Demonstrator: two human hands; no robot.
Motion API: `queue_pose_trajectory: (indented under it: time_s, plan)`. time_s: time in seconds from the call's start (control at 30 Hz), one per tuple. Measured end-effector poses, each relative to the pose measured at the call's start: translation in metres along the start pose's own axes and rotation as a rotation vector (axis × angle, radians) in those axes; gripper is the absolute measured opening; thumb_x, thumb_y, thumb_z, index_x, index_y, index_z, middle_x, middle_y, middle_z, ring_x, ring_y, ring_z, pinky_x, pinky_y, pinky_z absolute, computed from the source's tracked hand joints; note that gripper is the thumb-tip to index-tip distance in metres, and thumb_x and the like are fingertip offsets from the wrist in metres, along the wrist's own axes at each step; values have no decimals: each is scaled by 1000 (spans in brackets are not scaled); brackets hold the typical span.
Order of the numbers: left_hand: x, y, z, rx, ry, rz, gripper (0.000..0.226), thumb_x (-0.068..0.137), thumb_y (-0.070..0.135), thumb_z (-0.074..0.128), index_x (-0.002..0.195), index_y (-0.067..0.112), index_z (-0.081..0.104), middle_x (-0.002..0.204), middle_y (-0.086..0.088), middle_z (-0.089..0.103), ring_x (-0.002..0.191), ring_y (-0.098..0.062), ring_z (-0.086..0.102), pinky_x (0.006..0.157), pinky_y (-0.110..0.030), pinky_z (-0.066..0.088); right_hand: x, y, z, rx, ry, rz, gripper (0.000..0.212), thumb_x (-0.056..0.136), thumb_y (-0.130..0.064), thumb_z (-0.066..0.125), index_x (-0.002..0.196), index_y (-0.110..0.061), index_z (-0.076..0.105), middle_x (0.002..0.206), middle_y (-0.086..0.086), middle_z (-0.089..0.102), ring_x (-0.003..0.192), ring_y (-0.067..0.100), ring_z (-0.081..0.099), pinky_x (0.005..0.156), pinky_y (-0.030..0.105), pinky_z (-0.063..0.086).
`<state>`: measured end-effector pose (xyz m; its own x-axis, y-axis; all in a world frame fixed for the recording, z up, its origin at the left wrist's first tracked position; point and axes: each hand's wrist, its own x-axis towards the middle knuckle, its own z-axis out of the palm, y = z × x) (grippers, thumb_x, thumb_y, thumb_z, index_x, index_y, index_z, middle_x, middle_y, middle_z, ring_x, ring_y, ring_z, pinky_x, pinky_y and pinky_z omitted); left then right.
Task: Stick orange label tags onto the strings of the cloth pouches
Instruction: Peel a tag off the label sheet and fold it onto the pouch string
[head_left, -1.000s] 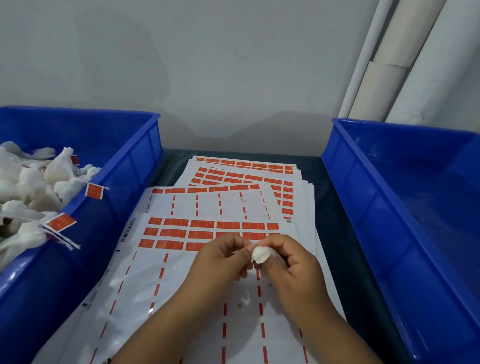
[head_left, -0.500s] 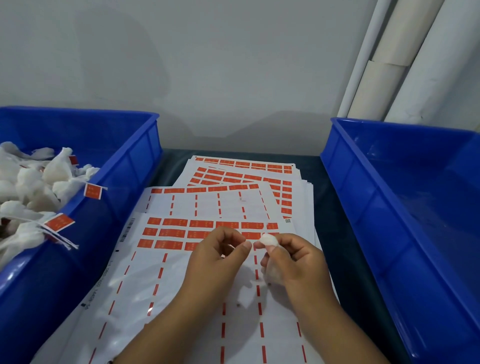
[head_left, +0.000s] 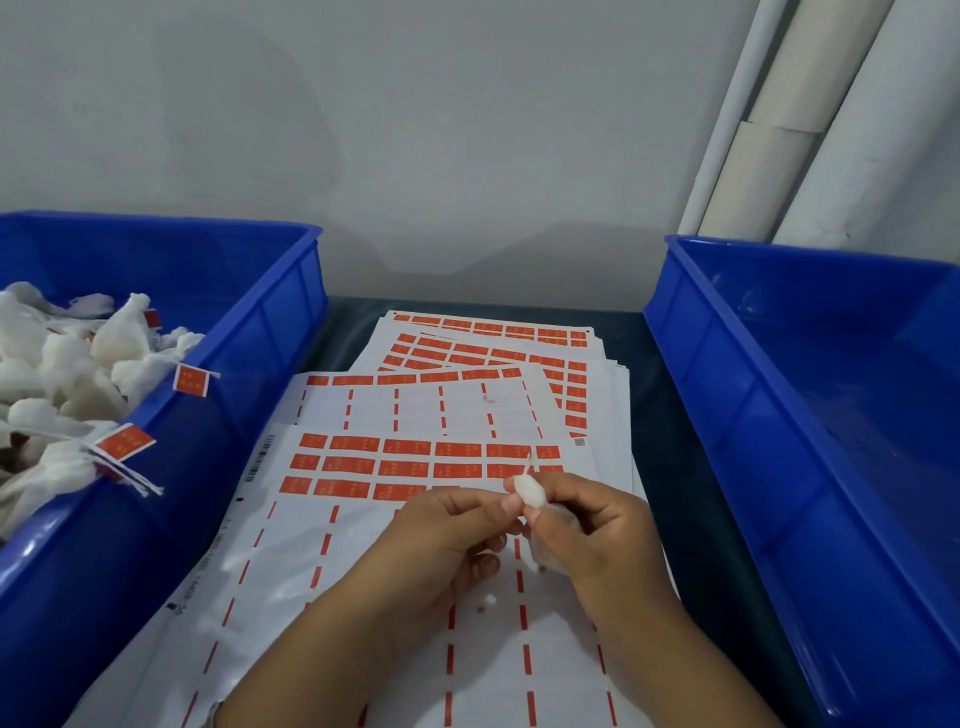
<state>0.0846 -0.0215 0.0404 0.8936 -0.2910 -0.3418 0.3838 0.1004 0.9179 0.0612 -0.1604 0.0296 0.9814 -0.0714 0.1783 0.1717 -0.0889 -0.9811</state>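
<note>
Your right hand (head_left: 592, 525) is closed around a small white cloth pouch (head_left: 531, 491), its gathered top poking out above your thumb and its gauzy body tucked down into the palm; a thin pale string (head_left: 528, 464) stands up from that top, bare of any tag; your left hand (head_left: 447, 535) sits just beside it, thumb and forefinger pinched together against the pouch's neck, the other fingers curled loosely under; whether they grip the string itself you cannot tell from here. Both hands hover over the front label sheet (head_left: 363, 561), which lies at the near middle of the bench (head_left: 670, 467); its far rows hold orange label tags (head_left: 405, 448), while the near part is stripped to white backing with short red dashes; more sheets are fanned beneath it toward the far edge. Along the bench's left edge the left blue bin (head_left: 249, 332) holds a heap of finished pouches (head_left: 67, 364), white and crumpled, with two orange tags (head_left: 124, 441) hanging over its rim on their strings; the right blue bin (head_left: 753, 389) stands along the right edge.
</note>
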Motion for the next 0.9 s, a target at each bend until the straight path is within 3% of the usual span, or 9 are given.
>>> queue_pose_trajectory:
  time_s: [0.13, 0.23, 0.37, 0.47, 0.63, 0.73, 0.8, 0.9]
  plan:
    - [1, 1, -4, -102, -31, -102, 15, 76, 19, 66, 71, 9, 75, 64, -4, 64, 57, -10, 55, 54, -21, 46, -1, -1, -1, -42, -40, -48, 16, 63, -53, 63, 78, -53, 70, 91, -26, 70, 96, -4, 63, 71, 6, 49]
    - [1, 1, -5, -157, -44, -151, 19, 84, 12, 61, 71, 8, 74, 66, -7, 62, 55, -11, 55, 55, -23, 47, -2, -2, -1, -56, -63, -67, 18, 65, -52, 64, 82, -52, 70, 93, -25, 70, 97, -3, 63, 72, 5, 48]
    - [3, -1, -5, -134, -24, -161, 14, 86, 13, 59, 90, 2, 67, 71, -9, 57, 63, -15, 49, 59, -23, 45, -2, 0, 0, -140, -76, -94, 12, 75, -43, 68, 82, -53, 68, 93, -28, 68, 98, -1, 63, 73, 7, 49]
    - [3, -2, -4, -85, -45, -157, 23, 86, 19, 59, 97, 0, 66, 75, -11, 56, 63, -15, 48, 58, -22, 44, -2, 5, 0, -183, -77, -123, 14, 80, -29, 73, 81, -42, 70, 93, -25, 69, 96, 2, 64, 74, 10, 51]
    - [4, -1, -5, -124, -50, -232, 17, 81, 11, 52, 92, 0, 60, 62, -8, 56, 52, -12, 50, 53, -23, 45, -3, 1, -1, -105, -37, -64, 7, 75, -43, 69, 82, -44, 71, 96, -26, 69, 99, -2, 62, 73, 7, 50]
    - [2, 1, -8, -185, -116, -257, 27, 73, 21, 58, 89, 2, 69, 68, -9, 62, 54, -12, 55, 54, -24, 46, -2, 2, -2, -134, -27, -63, 6, 79, -34, 70, 83, -39, 70, 95, -27, 69, 98, -3, 63, 75, 9, 51]
    - [1, 3, -9, -149, -150, -217, 25, 79, 30, 63, 87, 10, 74, 75, -8, 66, 56, -12, 56, 56, -23, 46, -2, 0, -1, -117, -33, -80, 8, 73, -44, 66, 80, -42, 70, 93, -27, 69, 96, -2, 64, 73, 8, 50]
    - [1, 4, -11, -82, -109, -170, 25, 66, 28, 67, 80, 10, 76, 70, -6, 66, 59, -12, 54, 56, -21, 46, -2, -2, -2, -88, -33, -84, 12, 63, -52, 64, 73, -48, 69, 91, -29, 69, 95, -4, 63, 69, 6, 49]
